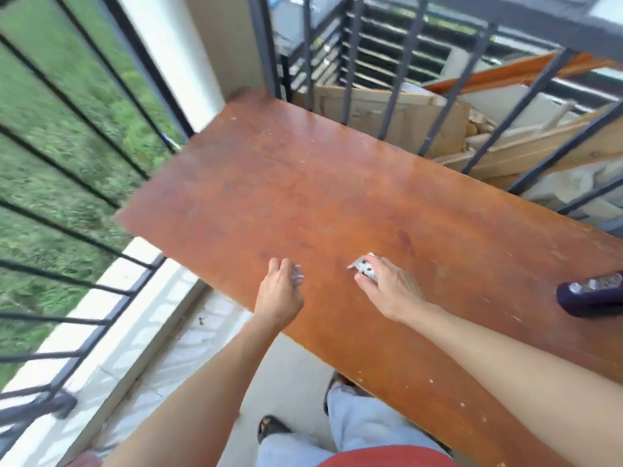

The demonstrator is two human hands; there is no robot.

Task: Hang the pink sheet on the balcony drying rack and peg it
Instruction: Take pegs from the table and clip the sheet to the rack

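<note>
Head view looks down at a brown wooden worktop (337, 170) on a balcony, with both hands out over its near edge. The right hand (391, 291) has its grip pinched round a little bunch of pale clothes pegs (364, 266), which sit just at the fingertips, touching or barely off the wood. The left hand (279, 291) is curled up too, and there's something pale poking out past the fingers. It looks like a single peg (298, 276), but it's blurry, so don't quote me.

The pink sheet isn't in shot anywhere, and neither is the drying rack, so I can't tell whether the sheet is already hung or not. My guess is the person is at the peg-gathering stage: pegs are in hand, none visibly clipped on anything. So the pegging is definitely still to do, and maybe the hanging as well.

Other stuff: a dark purple gadget (593, 294) lies at the right edge of the worktop, well apart from the hands. Black railing (472, 72) runs along the far side and the left, with cardboard and timber scraps (387, 109) piled beyond it and grass (50, 146) down on the left.
</note>
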